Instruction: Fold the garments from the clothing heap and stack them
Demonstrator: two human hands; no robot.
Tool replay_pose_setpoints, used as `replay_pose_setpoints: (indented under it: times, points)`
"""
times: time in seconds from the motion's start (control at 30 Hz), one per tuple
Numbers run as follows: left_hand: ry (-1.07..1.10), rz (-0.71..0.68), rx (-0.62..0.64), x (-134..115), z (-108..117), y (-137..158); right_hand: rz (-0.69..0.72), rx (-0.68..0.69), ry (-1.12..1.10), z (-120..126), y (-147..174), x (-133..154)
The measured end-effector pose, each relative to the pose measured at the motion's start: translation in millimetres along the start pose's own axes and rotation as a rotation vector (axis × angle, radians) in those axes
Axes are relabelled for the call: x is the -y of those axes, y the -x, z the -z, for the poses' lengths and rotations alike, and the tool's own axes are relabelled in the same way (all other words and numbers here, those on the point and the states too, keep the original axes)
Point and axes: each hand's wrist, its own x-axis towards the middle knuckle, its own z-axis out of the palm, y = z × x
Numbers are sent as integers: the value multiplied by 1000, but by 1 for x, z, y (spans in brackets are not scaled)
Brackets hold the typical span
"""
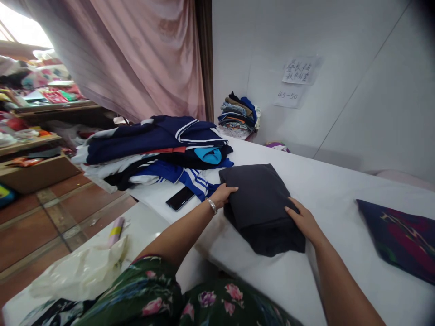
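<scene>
A folded dark grey garment (260, 194) lies at the near edge of the white table (326, 181), its front part drooping toward me. My left hand (222, 194) grips its left side, thumb on top and the other fingers out of sight beneath. At the right side, my right hand (302, 219) holds the edge, with its thumb and a finger on the upper face and the rest hidden. A black phone (180, 198) lies to the left of my left hand, beside a blue garment with white stripes (197, 181).
A heap of clothes (136, 140) fills the table's left end. A dark printed garment (401, 235) lies at right. Folded clothes (238, 115) are stacked by the wall. A plastic bag (81, 267) rests on a white surface at lower left. Paper notes (299, 70) hang on the wall.
</scene>
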Motion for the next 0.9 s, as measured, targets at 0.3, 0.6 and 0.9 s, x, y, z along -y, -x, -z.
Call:
replay_pose_setpoints:
  times: [0.3, 0.6, 0.9]
  points:
    - [-20, 71, -58, 1, 2, 3, -10, 22, 34, -1, 0, -2]
    - [181, 192, -57, -12, -2, -22, 5, 14, 25, -1, 1, 1]
    - [-114, -66, -239, -14, 14, -34, 14, 12, 28, -2, 0, 0]
